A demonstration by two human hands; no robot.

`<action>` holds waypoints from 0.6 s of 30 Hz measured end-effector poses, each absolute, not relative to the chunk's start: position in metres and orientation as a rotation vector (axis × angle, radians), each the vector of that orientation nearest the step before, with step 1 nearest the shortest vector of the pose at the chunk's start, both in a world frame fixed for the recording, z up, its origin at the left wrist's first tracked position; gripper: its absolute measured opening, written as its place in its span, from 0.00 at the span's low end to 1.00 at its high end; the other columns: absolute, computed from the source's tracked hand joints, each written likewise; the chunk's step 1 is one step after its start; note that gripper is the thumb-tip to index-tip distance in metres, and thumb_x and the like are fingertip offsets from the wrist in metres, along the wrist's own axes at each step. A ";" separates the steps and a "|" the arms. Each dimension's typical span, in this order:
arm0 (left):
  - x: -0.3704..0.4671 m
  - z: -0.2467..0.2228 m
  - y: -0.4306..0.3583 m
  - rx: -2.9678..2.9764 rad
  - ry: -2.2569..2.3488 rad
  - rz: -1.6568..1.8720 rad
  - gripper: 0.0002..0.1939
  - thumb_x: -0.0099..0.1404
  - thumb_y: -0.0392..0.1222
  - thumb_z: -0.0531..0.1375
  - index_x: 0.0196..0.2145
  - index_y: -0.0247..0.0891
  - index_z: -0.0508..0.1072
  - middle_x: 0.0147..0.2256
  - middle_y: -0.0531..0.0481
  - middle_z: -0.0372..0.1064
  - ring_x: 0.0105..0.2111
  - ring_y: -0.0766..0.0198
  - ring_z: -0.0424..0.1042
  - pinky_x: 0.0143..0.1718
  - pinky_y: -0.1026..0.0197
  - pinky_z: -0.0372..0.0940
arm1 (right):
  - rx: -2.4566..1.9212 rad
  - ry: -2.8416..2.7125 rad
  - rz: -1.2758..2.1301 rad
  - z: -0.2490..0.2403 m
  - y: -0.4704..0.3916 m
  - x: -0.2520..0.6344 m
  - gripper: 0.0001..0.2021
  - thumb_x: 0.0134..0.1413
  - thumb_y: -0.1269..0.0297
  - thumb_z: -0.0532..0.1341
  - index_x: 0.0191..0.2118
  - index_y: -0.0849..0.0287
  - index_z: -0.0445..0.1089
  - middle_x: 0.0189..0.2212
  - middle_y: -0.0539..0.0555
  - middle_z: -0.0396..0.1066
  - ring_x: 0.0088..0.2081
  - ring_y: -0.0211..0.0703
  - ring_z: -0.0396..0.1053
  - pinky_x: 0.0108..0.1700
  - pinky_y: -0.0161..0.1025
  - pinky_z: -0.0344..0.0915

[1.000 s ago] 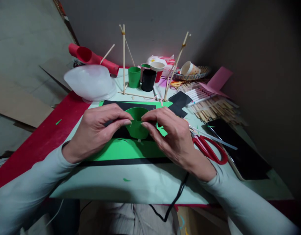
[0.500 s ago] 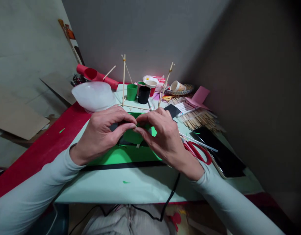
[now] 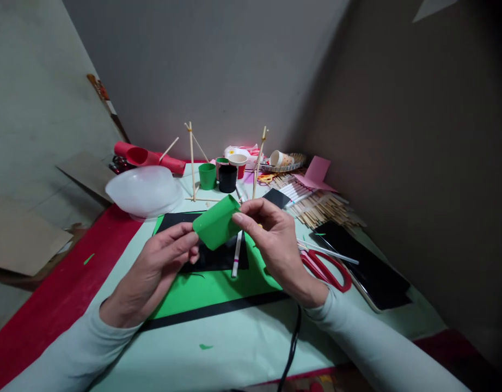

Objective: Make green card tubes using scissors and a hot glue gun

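A curved piece of green paper (image 3: 217,224) is held tilted over the table between my two hands. My left hand (image 3: 169,256) is closed on its lower left edge, thumb against fingers. At its upper right edge, my right hand (image 3: 269,231) pinches it between thumb and fingers. Beneath lie a black sheet (image 3: 173,261) and a larger green sheet (image 3: 210,294). A white marker with a purple band (image 3: 236,258) rests on the black sheet. Red-handled scissors (image 3: 336,277) lie beside my right wrist, their blades partly hidden.
Behind stand a green cup (image 3: 207,177), a black cup (image 3: 227,178) and stick frames (image 3: 191,163). A translucent bowl (image 3: 142,190) sits at left, red tubes (image 3: 147,158) beyond it. Bundled sticks (image 3: 330,204) and a dark phone (image 3: 361,267) lie right. A black cable (image 3: 292,343) crosses the front edge.
My hands have moved apart, and the green paper between them has been raised and tilted into plain view. The black sheet and the marker are now uncovered. The camera view has shifted.
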State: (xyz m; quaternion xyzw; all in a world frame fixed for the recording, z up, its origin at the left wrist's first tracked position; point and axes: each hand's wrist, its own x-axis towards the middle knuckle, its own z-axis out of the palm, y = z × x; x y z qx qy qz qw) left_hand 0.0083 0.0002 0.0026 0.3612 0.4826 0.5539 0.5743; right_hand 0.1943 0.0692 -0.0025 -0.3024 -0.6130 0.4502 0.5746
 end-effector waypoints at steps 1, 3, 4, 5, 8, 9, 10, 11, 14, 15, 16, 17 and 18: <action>0.011 0.002 0.000 0.817 1.103 1.295 0.14 0.56 0.45 0.75 0.38 0.36 0.82 0.31 0.51 0.72 0.30 0.69 0.69 0.31 0.70 0.69 | -0.709 -1.420 1.083 -0.003 0.068 0.194 0.07 0.54 0.62 0.70 0.32 0.57 0.73 0.30 0.48 0.73 0.32 0.38 0.67 0.36 0.37 0.63; 0.016 0.001 0.000 0.771 1.061 1.308 0.16 0.55 0.40 0.76 0.41 0.37 0.83 0.32 0.50 0.75 0.30 0.68 0.70 0.32 0.69 0.70 | -0.712 -1.409 1.122 -0.005 0.065 0.192 0.07 0.54 0.62 0.70 0.32 0.57 0.72 0.30 0.48 0.73 0.32 0.38 0.66 0.36 0.37 0.63; 0.017 0.000 0.000 0.746 1.044 1.316 0.16 0.54 0.38 0.76 0.42 0.37 0.83 0.33 0.49 0.77 0.30 0.67 0.71 0.33 0.68 0.71 | -0.714 -1.416 1.136 -0.006 0.063 0.192 0.07 0.54 0.61 0.69 0.32 0.57 0.72 0.30 0.48 0.72 0.32 0.38 0.66 0.36 0.37 0.63; 0.018 0.000 0.000 0.719 1.029 1.324 0.17 0.53 0.36 0.75 0.43 0.37 0.84 0.34 0.48 0.79 0.30 0.65 0.73 0.34 0.66 0.73 | -0.717 -1.430 1.152 -0.006 0.061 0.191 0.08 0.55 0.61 0.69 0.32 0.57 0.72 0.30 0.48 0.72 0.32 0.38 0.65 0.35 0.37 0.63; 0.018 -0.001 0.000 0.628 1.021 1.342 0.19 0.50 0.34 0.76 0.42 0.38 0.84 0.35 0.47 0.82 0.34 0.58 0.78 0.38 0.61 0.76 | -0.719 -1.489 1.184 -0.007 0.057 0.190 0.07 0.57 0.61 0.67 0.34 0.56 0.71 0.31 0.48 0.71 0.31 0.37 0.65 0.33 0.36 0.62; 0.017 0.000 0.001 0.610 1.030 1.347 0.19 0.49 0.34 0.76 0.42 0.39 0.84 0.36 0.47 0.82 0.36 0.57 0.79 0.39 0.60 0.76 | -0.720 -1.506 1.187 -0.008 0.056 0.190 0.07 0.57 0.61 0.67 0.34 0.56 0.70 0.31 0.48 0.71 0.32 0.37 0.65 0.33 0.36 0.62; 0.017 0.000 0.001 0.602 1.041 1.354 0.20 0.49 0.34 0.77 0.41 0.39 0.84 0.36 0.47 0.83 0.37 0.55 0.80 0.39 0.60 0.77 | -0.720 -1.519 1.185 -0.009 0.055 0.190 0.06 0.57 0.61 0.67 0.34 0.56 0.70 0.32 0.48 0.71 0.32 0.38 0.66 0.33 0.36 0.62; 0.016 0.000 0.001 0.601 1.053 1.360 0.20 0.48 0.34 0.77 0.41 0.39 0.84 0.37 0.47 0.83 0.39 0.54 0.81 0.40 0.60 0.77 | -0.719 -1.530 1.179 -0.009 0.054 0.190 0.06 0.58 0.62 0.66 0.35 0.56 0.70 0.32 0.48 0.72 0.33 0.38 0.66 0.34 0.36 0.62; 0.014 0.002 0.002 0.615 1.091 1.360 0.20 0.47 0.34 0.77 0.40 0.38 0.84 0.38 0.47 0.84 0.42 0.53 0.81 0.43 0.59 0.78 | -0.723 -1.591 1.138 -0.009 0.053 0.191 0.04 0.60 0.63 0.65 0.36 0.56 0.71 0.35 0.49 0.74 0.37 0.40 0.70 0.38 0.37 0.65; 0.013 0.003 0.003 0.615 1.099 1.354 0.20 0.47 0.33 0.77 0.41 0.38 0.84 0.39 0.47 0.84 0.43 0.52 0.81 0.43 0.59 0.78 | -0.720 -1.623 1.111 -0.007 0.054 0.194 0.04 0.62 0.63 0.64 0.37 0.57 0.72 0.36 0.50 0.75 0.39 0.40 0.72 0.40 0.37 0.66; 0.011 0.004 0.003 0.615 1.105 1.350 0.21 0.47 0.32 0.76 0.41 0.38 0.84 0.40 0.47 0.84 0.43 0.52 0.81 0.44 0.59 0.78 | -0.708 -1.650 1.071 -0.004 0.055 0.197 0.04 0.64 0.63 0.63 0.39 0.57 0.74 0.37 0.50 0.76 0.40 0.41 0.73 0.42 0.38 0.67; 0.010 0.005 0.004 0.615 1.109 1.356 0.21 0.47 0.31 0.76 0.41 0.38 0.84 0.40 0.47 0.84 0.44 0.53 0.81 0.45 0.59 0.78 | -0.692 -1.664 1.020 0.000 0.058 0.201 0.05 0.66 0.63 0.62 0.40 0.57 0.74 0.38 0.51 0.77 0.41 0.41 0.74 0.44 0.39 0.68; 0.008 0.006 0.005 0.613 1.116 1.366 0.21 0.46 0.30 0.76 0.40 0.38 0.83 0.41 0.48 0.84 0.44 0.53 0.81 0.45 0.59 0.78 | -0.674 -1.655 0.959 0.004 0.060 0.207 0.06 0.68 0.64 0.61 0.41 0.57 0.75 0.38 0.51 0.78 0.42 0.41 0.75 0.46 0.40 0.69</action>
